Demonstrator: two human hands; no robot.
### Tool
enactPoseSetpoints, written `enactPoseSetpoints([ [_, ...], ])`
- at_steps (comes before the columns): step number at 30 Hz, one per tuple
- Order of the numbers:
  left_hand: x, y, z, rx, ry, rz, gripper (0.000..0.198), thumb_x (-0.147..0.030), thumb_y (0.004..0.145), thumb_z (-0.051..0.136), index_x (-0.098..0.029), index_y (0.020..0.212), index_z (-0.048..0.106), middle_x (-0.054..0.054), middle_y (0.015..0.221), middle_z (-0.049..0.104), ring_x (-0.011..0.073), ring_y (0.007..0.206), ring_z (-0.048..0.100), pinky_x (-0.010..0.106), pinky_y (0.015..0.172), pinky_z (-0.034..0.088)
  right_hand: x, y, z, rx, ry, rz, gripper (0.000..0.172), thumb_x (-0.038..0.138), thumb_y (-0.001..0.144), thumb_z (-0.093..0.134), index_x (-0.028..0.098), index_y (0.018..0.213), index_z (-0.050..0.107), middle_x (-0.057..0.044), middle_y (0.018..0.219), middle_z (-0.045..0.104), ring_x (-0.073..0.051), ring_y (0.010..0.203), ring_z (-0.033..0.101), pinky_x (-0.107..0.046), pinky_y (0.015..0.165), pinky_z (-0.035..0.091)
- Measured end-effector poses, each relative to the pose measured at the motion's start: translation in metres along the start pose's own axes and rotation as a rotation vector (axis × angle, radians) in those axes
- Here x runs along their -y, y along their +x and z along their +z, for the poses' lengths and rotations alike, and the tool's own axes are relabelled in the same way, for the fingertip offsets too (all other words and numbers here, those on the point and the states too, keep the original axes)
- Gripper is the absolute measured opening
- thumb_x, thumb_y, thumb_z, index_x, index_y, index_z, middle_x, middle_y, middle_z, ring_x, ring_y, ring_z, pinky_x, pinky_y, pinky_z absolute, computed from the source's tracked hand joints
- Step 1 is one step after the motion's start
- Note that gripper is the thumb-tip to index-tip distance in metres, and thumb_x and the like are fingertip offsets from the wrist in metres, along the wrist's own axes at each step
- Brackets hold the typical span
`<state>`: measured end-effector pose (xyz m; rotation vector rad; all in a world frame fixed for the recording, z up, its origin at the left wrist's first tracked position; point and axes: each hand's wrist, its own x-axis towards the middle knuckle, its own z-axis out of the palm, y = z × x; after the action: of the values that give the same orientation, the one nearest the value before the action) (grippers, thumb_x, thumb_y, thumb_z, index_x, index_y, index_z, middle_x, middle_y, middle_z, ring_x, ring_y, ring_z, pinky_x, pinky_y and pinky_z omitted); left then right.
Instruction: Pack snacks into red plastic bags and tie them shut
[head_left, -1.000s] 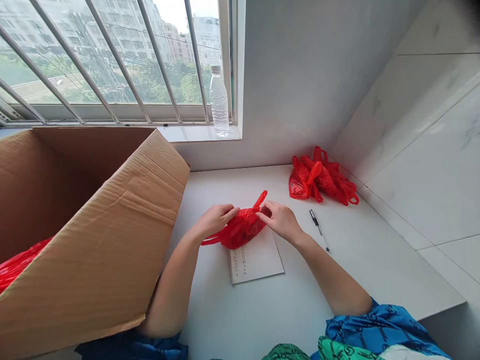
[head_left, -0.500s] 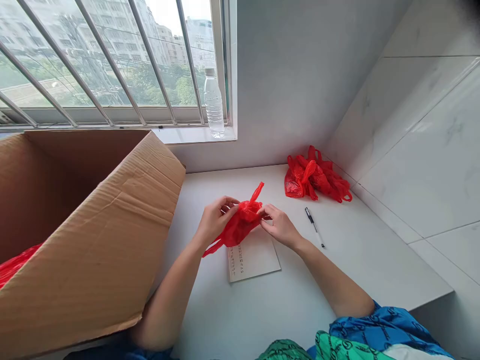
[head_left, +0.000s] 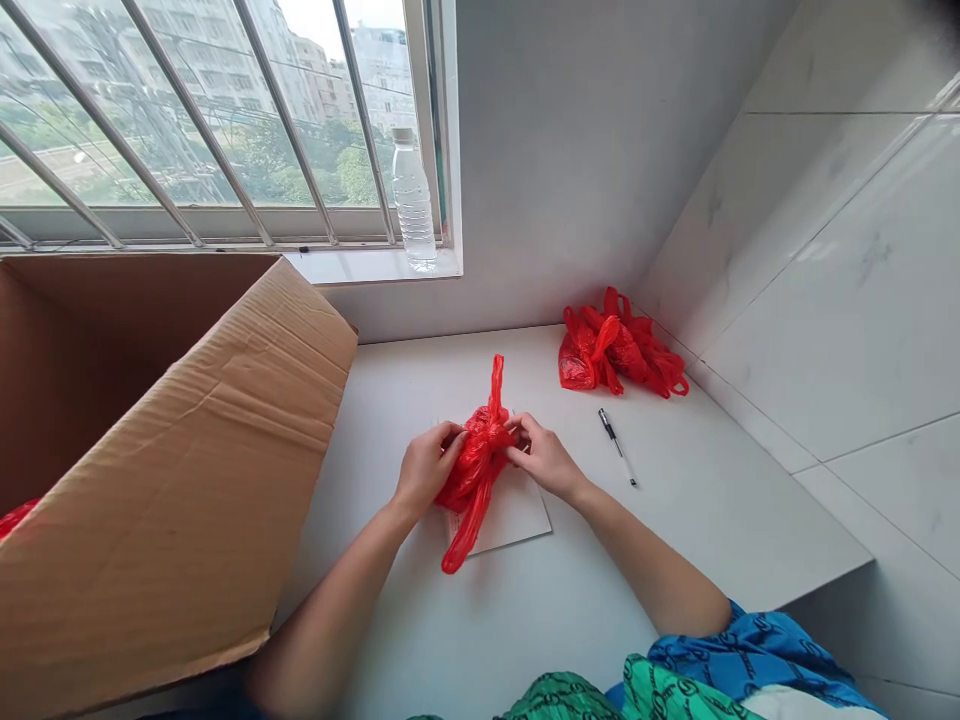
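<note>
A small red plastic bag (head_left: 476,462) sits between my hands over a white sheet of paper (head_left: 517,515) on the white counter (head_left: 570,600). My left hand (head_left: 426,468) pinches the bag's left side, fingers closed on the plastic. My right hand (head_left: 541,457) grips its right side the same way. One bag handle sticks straight up and the other hangs down toward me over the paper. What is inside the bag is hidden.
A large open cardboard box (head_left: 172,440) fills the left, with red plastic (head_left: 11,520) showing at its edge. Tied red bags (head_left: 619,352) lie at the back right by the tiled wall. A pen (head_left: 616,446) lies to their front. A water bottle (head_left: 414,205) stands on the windowsill.
The bag has been turned in my hands: its handles, which lay sideways, now point up and down. Both hands drew closer together around it. The camera view shifted slightly right.
</note>
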<state>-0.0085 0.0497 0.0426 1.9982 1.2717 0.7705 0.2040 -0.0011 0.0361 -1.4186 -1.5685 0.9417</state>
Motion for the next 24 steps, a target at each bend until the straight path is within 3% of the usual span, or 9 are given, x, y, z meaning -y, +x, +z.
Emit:
enactPoseSetpoints([
  [4, 0.013, 0.002, -0.014, -0.069, 0.023, -0.052, 0.028, -0.041, 0.094, 0.048, -0.021, 0.098, 0.067, 0.001, 0.086, 0.072, 0.0169, 0.074, 0.062, 0.029, 0.07, 0.047, -0.01, -0.004, -0.018, -0.005, 0.036, 0.05, 0.032, 0.033, 0.084, 0.064, 0.023, 0.114, 0.058, 0.002, 0.083, 0.066, -0.015, 0.072, 0.063, -0.032, 0.072, 0.053],
  [7, 0.008, 0.001, -0.02, -0.098, -0.003, -0.064, 0.029, -0.037, 0.094, 0.048, -0.022, 0.113, 0.064, 0.005, 0.105, 0.071, 0.0183, 0.086, 0.066, 0.031, 0.074, 0.052, -0.007, -0.007, -0.024, -0.039, -0.052, 0.026, 0.032, 0.035, 0.086, 0.063, 0.023, 0.115, 0.06, -0.001, 0.09, 0.068, -0.017, 0.08, 0.065, -0.033, 0.075, 0.055],
  [10, -0.008, -0.003, -0.014, -0.219, 0.024, 0.051, 0.032, -0.037, 0.097, 0.045, -0.022, 0.12, 0.062, 0.008, 0.127, 0.063, 0.0216, 0.11, 0.063, 0.035, 0.089, 0.054, 0.0, -0.005, -0.014, -0.16, -0.132, -0.078, 0.032, 0.041, 0.092, 0.058, 0.022, 0.118, 0.061, -0.008, 0.113, 0.067, -0.02, 0.101, 0.065, -0.035, 0.084, 0.056],
  [12, -0.014, -0.006, -0.004, -0.175, 0.112, 0.143, 0.037, -0.039, 0.099, 0.043, -0.024, 0.13, 0.058, 0.009, 0.138, 0.057, 0.0239, 0.125, 0.056, 0.04, 0.101, 0.05, 0.0, -0.002, 0.002, -0.171, -0.217, -0.178, 0.04, 0.042, 0.096, 0.053, 0.02, 0.129, 0.058, -0.012, 0.134, 0.06, -0.022, 0.122, 0.058, -0.038, 0.1, 0.052],
  [15, -0.007, -0.008, 0.013, -0.017, 0.24, 0.193, 0.049, -0.038, 0.101, 0.04, -0.023, 0.147, 0.044, 0.01, 0.153, 0.045, 0.0268, 0.141, 0.042, 0.046, 0.115, 0.039, -0.012, 0.0, 0.03, -0.065, -0.448, -0.258, 0.052, 0.035, 0.101, 0.044, 0.015, 0.148, 0.043, -0.015, 0.154, 0.044, -0.025, 0.145, 0.037, -0.046, 0.119, 0.034],
  [19, 0.013, -0.007, 0.022, 0.035, 0.326, 0.16, 0.055, -0.039, 0.102, 0.036, -0.017, 0.152, 0.036, 0.012, 0.156, 0.041, 0.0282, 0.148, 0.033, 0.049, 0.12, 0.032, -0.033, -0.002, 0.053, -0.017, -0.732, -0.247, 0.057, 0.03, 0.101, 0.04, 0.01, 0.154, 0.034, -0.017, 0.159, 0.034, -0.028, 0.15, 0.028, -0.058, 0.123, 0.017],
  [24, 0.016, -0.007, 0.021, 0.02, 0.361, 0.156, 0.055, -0.04, 0.101, 0.036, -0.016, 0.15, 0.041, 0.011, 0.155, 0.043, 0.0277, 0.148, 0.032, 0.049, 0.12, 0.032, -0.04, -0.005, 0.054, -0.047, -0.801, -0.267, 0.059, 0.03, 0.101, 0.038, 0.013, 0.157, 0.027, -0.015, 0.161, 0.03, -0.027, 0.151, 0.026, -0.06, 0.122, 0.016],
])
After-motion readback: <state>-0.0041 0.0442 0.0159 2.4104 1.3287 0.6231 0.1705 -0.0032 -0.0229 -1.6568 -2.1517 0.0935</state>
